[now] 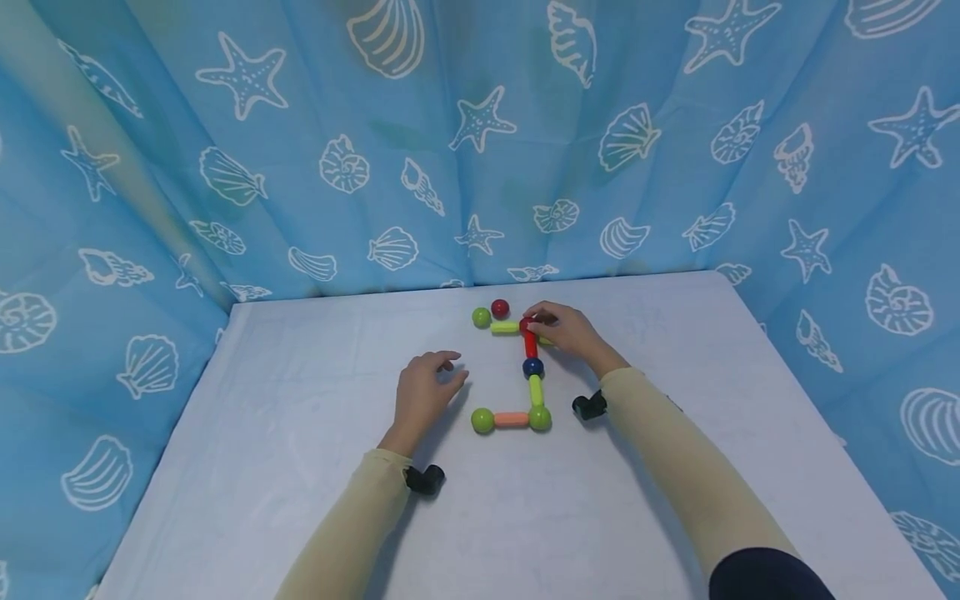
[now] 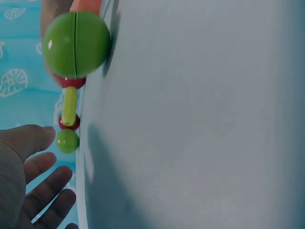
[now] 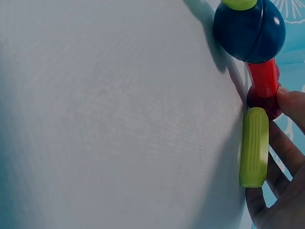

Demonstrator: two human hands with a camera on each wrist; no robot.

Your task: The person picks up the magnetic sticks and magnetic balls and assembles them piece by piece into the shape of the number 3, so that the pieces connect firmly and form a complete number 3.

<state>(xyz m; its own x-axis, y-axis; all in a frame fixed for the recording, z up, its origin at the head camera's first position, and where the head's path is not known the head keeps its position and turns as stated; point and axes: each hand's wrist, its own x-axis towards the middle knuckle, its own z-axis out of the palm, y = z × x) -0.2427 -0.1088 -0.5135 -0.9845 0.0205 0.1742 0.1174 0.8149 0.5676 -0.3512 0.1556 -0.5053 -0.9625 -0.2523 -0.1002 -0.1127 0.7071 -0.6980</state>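
Observation:
My right hand (image 1: 564, 327) pinches a dark red ball (image 3: 261, 102) between thumb and fingers at the far end of a chain of toy rods and balls. From that ball a red rod (image 1: 531, 346) runs to a dark blue ball (image 1: 533, 367). A yellow-green rod (image 1: 536, 390) follows, then a green ball (image 1: 540, 417), an orange rod (image 1: 512, 420) and another green ball (image 1: 483, 420). Beside the pinched ball, one yellow-green rod (image 1: 505, 328) points left and another yellow-green rod (image 3: 255, 148) lies under the right fingers. Left of the chain, my left hand (image 1: 424, 387) hovers with relaxed fingers, holding nothing.
Behind the left-pointing rod sit a second red ball (image 1: 500, 309) and a green ball (image 1: 482, 317), near the back edge of the white table (image 1: 300, 467). A blue curtain (image 1: 420, 125) with shell prints surrounds the table at the back and sides.

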